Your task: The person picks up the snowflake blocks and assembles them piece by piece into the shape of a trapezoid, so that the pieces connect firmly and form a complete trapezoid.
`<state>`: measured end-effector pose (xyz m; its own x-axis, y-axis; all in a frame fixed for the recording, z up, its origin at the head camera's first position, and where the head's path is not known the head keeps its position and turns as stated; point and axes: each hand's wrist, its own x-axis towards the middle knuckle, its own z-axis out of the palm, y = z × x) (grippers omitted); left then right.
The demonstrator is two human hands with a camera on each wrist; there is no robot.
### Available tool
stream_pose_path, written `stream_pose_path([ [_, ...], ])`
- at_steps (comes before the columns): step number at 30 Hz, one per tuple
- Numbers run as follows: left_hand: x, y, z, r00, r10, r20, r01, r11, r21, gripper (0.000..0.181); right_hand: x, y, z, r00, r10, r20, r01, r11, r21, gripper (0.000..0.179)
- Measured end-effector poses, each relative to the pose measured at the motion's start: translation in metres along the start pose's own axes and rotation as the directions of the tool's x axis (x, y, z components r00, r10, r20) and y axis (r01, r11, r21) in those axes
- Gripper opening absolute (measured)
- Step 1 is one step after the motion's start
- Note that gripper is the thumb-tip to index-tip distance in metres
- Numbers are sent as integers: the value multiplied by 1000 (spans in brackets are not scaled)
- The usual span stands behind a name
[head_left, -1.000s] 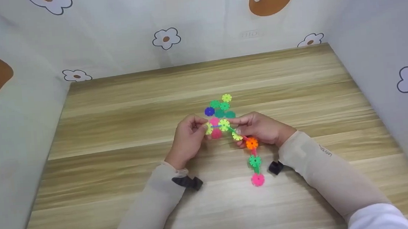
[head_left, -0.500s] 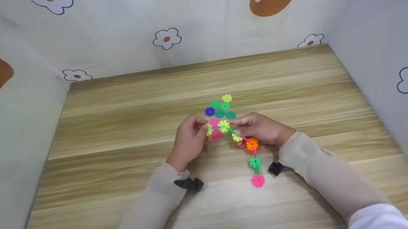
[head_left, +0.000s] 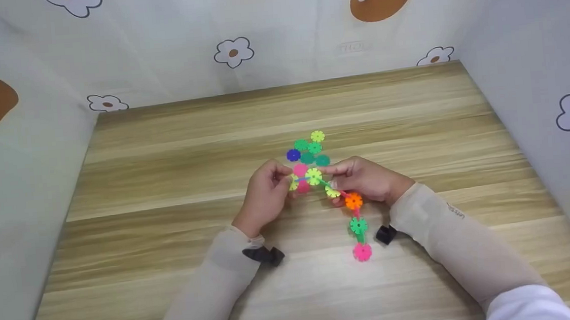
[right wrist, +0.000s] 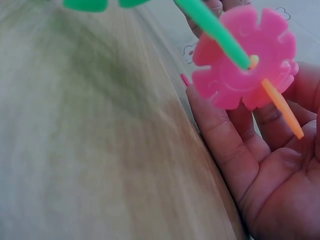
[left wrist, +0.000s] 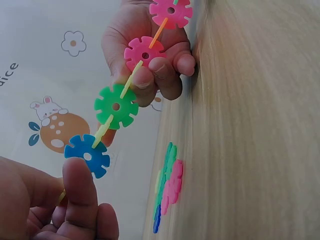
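Observation:
A chain of interlocking snowflake discs (head_left: 354, 202) stretches between the hands, its free end with a pink disc (head_left: 362, 252) hanging toward the front. My left hand (head_left: 265, 194) pinches the yellow disc (head_left: 294, 182) at the chain's left end. Beside those fingertips, the left wrist view shows a blue disc (left wrist: 87, 156), then a green disc (left wrist: 116, 106). My right hand (head_left: 365, 180) holds the chain farther along, its fingers curled by a pink disc (left wrist: 145, 55). The right wrist view shows another pink disc (right wrist: 245, 60) in front of the right palm, slotted with green and orange ones.
Loose discs lie flat just beyond the hands: a dark blue disc (head_left: 293, 155), a yellow disc (head_left: 317, 136), several green discs (head_left: 314, 148) and pink discs (left wrist: 173, 182). Patterned cloth walls (head_left: 284, 22) border the wooden table (head_left: 162, 154) at the back and sides.

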<state>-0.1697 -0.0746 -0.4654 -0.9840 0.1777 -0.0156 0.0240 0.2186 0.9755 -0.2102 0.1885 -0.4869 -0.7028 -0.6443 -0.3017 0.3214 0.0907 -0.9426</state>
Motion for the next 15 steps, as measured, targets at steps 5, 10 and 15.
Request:
stream_pose_path([
  [5, 1, -1, 2, 1000, -28, -14, 27, 999, -31, 14, 1, 0, 0, 1000, -7, 9, 7, 1000, -10, 52],
  [10, 3, -3, 2, 998, -49, -29, 49, 999, -11, 18, 3, 1, -1, 1000, 16, -20, -15, 999, 38, 53],
  [15, 5, -6, -1, 998, -54, -30, 57, 996, 75, 25, 3, 0, -7, 996, -8, -94, 23, 987, 158, 51],
])
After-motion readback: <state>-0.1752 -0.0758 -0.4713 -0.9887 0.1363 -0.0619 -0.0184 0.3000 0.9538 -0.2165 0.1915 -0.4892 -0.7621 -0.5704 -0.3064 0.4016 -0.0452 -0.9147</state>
